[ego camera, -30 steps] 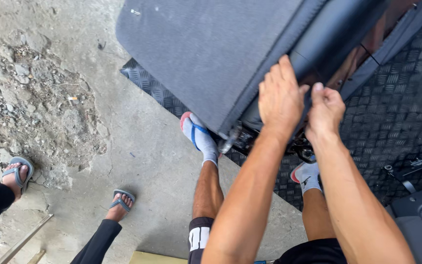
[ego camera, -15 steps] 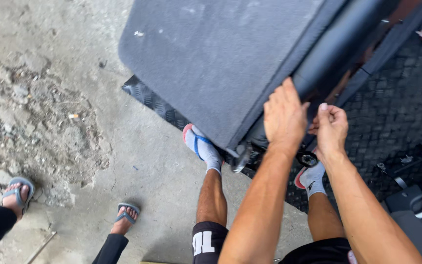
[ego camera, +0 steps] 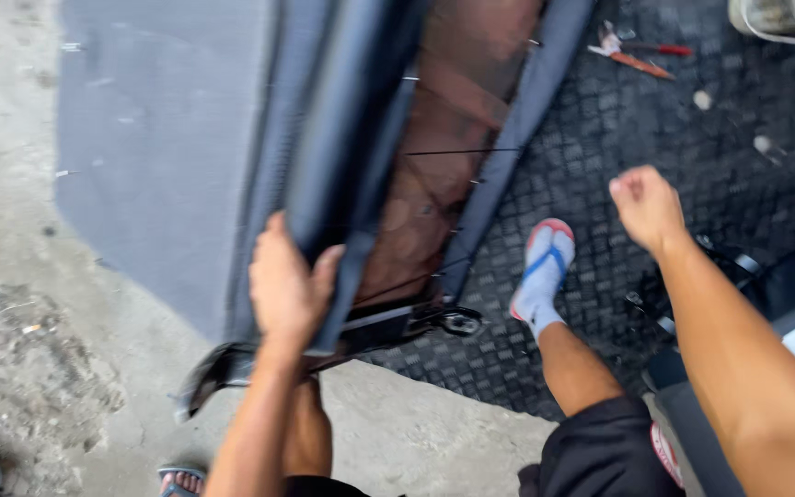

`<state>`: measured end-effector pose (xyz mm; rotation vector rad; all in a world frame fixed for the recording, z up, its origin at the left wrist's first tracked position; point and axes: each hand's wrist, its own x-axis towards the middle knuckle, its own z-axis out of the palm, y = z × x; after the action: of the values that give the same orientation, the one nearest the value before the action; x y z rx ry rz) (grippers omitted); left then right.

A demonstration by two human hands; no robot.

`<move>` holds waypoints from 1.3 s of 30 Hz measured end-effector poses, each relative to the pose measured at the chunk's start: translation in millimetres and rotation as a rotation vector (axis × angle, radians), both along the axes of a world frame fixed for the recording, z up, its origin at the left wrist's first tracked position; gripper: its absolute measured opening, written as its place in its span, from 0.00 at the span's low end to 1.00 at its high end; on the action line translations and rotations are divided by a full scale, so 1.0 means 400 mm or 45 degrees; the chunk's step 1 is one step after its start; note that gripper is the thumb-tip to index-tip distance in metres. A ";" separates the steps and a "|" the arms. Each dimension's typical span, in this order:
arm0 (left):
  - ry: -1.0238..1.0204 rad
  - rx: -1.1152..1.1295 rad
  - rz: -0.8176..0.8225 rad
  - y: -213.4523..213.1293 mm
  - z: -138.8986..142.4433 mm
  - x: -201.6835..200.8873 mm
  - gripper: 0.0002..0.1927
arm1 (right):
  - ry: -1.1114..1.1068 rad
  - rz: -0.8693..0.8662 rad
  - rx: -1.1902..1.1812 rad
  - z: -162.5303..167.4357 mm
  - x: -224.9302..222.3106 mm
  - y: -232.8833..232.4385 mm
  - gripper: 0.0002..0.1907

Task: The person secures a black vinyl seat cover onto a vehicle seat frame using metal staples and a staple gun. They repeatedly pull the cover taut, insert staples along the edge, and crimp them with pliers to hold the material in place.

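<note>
I see my left hand (ego camera: 285, 285) clamped around the lower edge of the large dark grey upholstered seat panel (ego camera: 324, 156), which stands tilted on edge over the concrete floor (ego camera: 11, 304), while my right hand (ego camera: 648, 207) hangs loosely fisted, holding nothing, above the black studded rubber mat (ego camera: 600, 138).

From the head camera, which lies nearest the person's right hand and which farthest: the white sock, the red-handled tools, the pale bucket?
Measured from the right hand:
1. White sock, just lower left of it.
2. Red-handled tools, above on the dark checker-plate floor.
3. Pale bucket, top right corner.
</note>
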<state>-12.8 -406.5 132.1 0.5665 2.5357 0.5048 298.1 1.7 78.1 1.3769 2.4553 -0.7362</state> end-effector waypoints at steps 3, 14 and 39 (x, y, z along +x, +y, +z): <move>-0.013 -0.020 0.002 0.004 -0.018 0.019 0.44 | -0.162 -0.192 -0.063 -0.061 -0.036 0.199 0.14; -0.363 0.083 0.135 -0.060 -0.190 -0.031 0.43 | 0.342 0.025 1.024 -0.205 0.028 0.820 0.05; 0.087 -0.392 0.156 0.004 -0.090 0.008 0.51 | 0.435 -0.032 0.063 -0.297 -0.012 1.104 0.06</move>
<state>-9.6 -404.8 96.1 0.3204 2.6543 0.1314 293.5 443.2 -40.5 1.4011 2.7324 -0.9953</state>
